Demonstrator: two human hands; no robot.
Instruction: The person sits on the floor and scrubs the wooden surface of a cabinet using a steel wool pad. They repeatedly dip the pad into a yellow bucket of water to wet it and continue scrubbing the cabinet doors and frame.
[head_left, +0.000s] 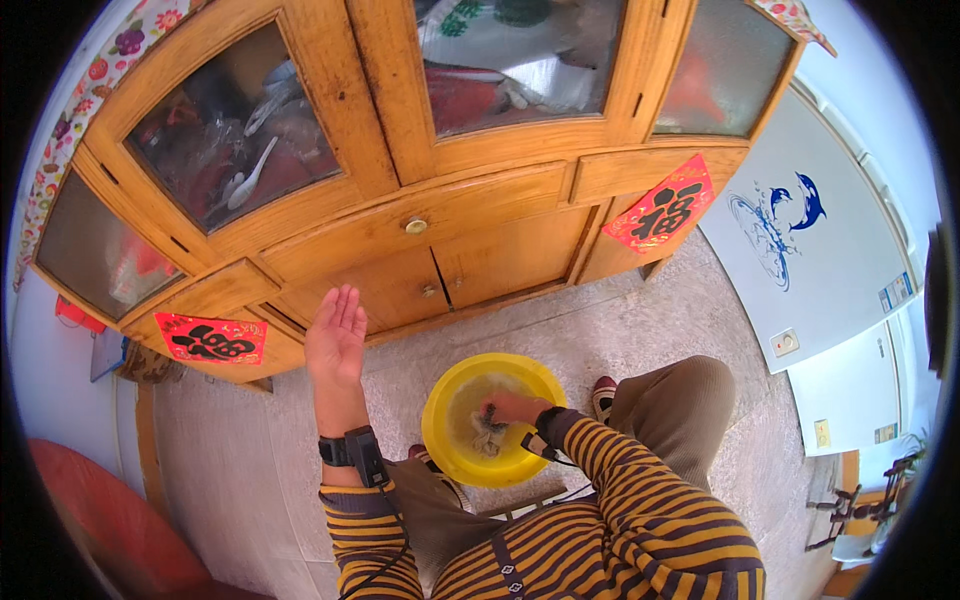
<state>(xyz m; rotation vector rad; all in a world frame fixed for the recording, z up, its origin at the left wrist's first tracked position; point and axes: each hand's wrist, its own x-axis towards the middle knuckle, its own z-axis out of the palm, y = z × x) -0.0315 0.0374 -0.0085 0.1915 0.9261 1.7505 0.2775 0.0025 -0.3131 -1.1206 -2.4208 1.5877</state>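
Note:
A yellow plastic basin (442, 450) with cloudy water stands on the floor between my feet. My right hand (516, 409) reaches into it, its fingers closed around part of a wet greyish cloth (487, 441). Something dark shows at those fingertips, too small to name. Raised to the left of the basin, my left hand (339, 337) is empty, with its palm turned up and fingers stretched out. Each wrist carries a black strap with a small device and a cable, the left device (365, 456) being the plainer to see.
A wooden cabinet (495, 172) with glass doors stands just beyond the basin. Red paper decorations (664, 206) hang on its front. To the right is a white refrigerator (825, 255) with a dolphin print. A red rounded surface (112, 517) lies at lower left, and a dark wooden stand (840, 510) at far right.

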